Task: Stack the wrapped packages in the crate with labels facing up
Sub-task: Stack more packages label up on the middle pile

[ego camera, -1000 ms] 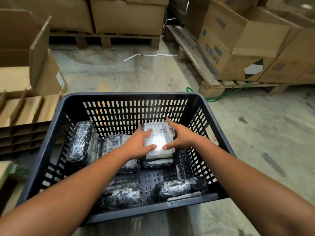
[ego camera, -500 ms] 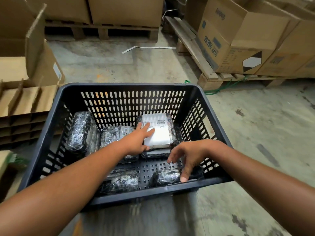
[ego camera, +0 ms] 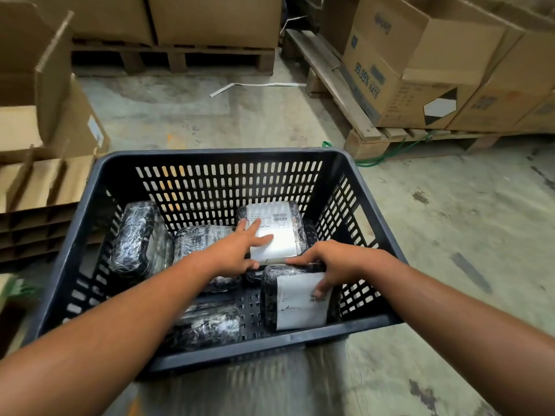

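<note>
A dark slotted plastic crate (ego camera: 210, 156) stands on the floor with several black plastic-wrapped packages inside. At the back right a package (ego camera: 280, 225) lies stacked on another with its white label up; my left hand (ego camera: 237, 250) rests flat on it, fingers spread. In the front right corner my right hand (ego camera: 330, 262) grips the top edge of a package (ego camera: 297, 301) that is tipped up with its white label facing me. Other packages lie label-hidden at the left (ego camera: 135, 235), the middle (ego camera: 198, 238) and the front (ego camera: 210, 324).
Wooden pallets (ego camera: 339, 85) with cardboard boxes (ego camera: 399, 70) stand to the right and at the back. Flattened cardboard and dividers (ego camera: 39, 187) pile up left of the crate. A green cord (ego camera: 387, 154) trails by the right pallet. Bare concrete floor (ego camera: 450, 235) lies right of the crate.
My right hand left the labelled back package, dropped to the front right package and tipped it up so its label shows. My left hand stayed on the back package.
</note>
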### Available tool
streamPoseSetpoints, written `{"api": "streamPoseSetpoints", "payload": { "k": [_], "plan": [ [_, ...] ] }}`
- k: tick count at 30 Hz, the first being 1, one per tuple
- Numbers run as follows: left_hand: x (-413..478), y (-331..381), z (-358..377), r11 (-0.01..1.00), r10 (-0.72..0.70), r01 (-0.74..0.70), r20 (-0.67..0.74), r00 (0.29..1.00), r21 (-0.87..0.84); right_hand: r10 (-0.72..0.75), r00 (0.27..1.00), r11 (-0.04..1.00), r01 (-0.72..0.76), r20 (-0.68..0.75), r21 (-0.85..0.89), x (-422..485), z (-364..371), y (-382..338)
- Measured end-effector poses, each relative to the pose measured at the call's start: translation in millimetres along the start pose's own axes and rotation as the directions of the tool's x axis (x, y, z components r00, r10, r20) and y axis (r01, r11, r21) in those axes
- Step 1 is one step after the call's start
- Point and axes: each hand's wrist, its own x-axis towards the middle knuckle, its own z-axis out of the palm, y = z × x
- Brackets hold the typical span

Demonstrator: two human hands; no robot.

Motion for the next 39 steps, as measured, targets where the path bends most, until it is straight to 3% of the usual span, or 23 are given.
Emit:
{"api": "streamPoseSetpoints", "payload": {
  "k": [4, 9, 11, 14, 17, 19, 23, 26, 29, 33, 36, 39],
  "plan": [
    [-11, 12, -21, 0.994, 0.019, -0.015, 0.038, 0.999, -0.105, -0.027, 1.0, 0.999, 0.027, -0.007, 0.043, 2, -7, 3],
    [-33, 42, -58, 0.983, 0.081, -0.055, 0.148, 0.986, -0.173, -0.044, 0.993, 0.991, 0.058, -0.113, 0.123, -12, -37, 7],
    [-44, 49, -68, 0.944, 0.129, -0.077, 0.143, 0.981, -0.321, -0.06, 0.986, 0.984, 0.085, -0.158, 0.158, -20, -52, 7],
    [-56, 57, -67, 0.822, 0.181, -0.169, -0.032, 0.983, -0.543, -0.088, 0.967, 0.933, 0.163, -0.238, 0.319, -28, -73, 9],
    [-57, 64, -62, 0.73, 0.163, -0.304, -0.276, 0.947, -0.612, -0.074, 0.947, 0.855, 0.222, -0.314, 0.469, -34, -91, 9],
    [-55, 66, -68, 0.669, 0.174, -0.381, -0.364, 0.915, -0.638, -0.056, 0.918, 0.831, 0.261, -0.393, 0.491, -35, -101, 2],
    [-55, 59, -84, 0.653, 0.124, -0.413, -0.448, 0.885, -0.635, 0.061, 0.768, 0.802, 0.342, -0.637, 0.49, -23, -90, -14],
    [-52, 52, -91, 0.612, 0.065, -0.425, -0.493, 0.868, -0.667, -0.019, 0.805, 0.82, 0.352, -0.593, 0.452, -13, -72, -17],
    [-48, 44, -87, 0.561, -0.048, -0.353, -0.455, 0.889, -0.748, -0.033, 0.841, 0.896, 0.264, -0.54, 0.357, -6, -64, -17],
    [-35, 25, -71, 0.627, -0.152, -0.235, -0.412, 0.898, -0.743, -0.023, 0.866, 0.964, 0.153, -0.5, 0.22, 5, -51, -21],
    [-26, 18, -60, 0.704, -0.158, -0.123, -0.323, 0.933, -0.7, -0.011, 0.899, 0.963, 0.128, -0.437, 0.239, 13, -39, -17],
    [-20, 17, -49, 0.832, -0.134, -0.061, -0.307, 0.942, -0.551, -0.013, 0.919, 0.954, 0.129, -0.394, 0.27, 20, -36, -11]
  ]
}}
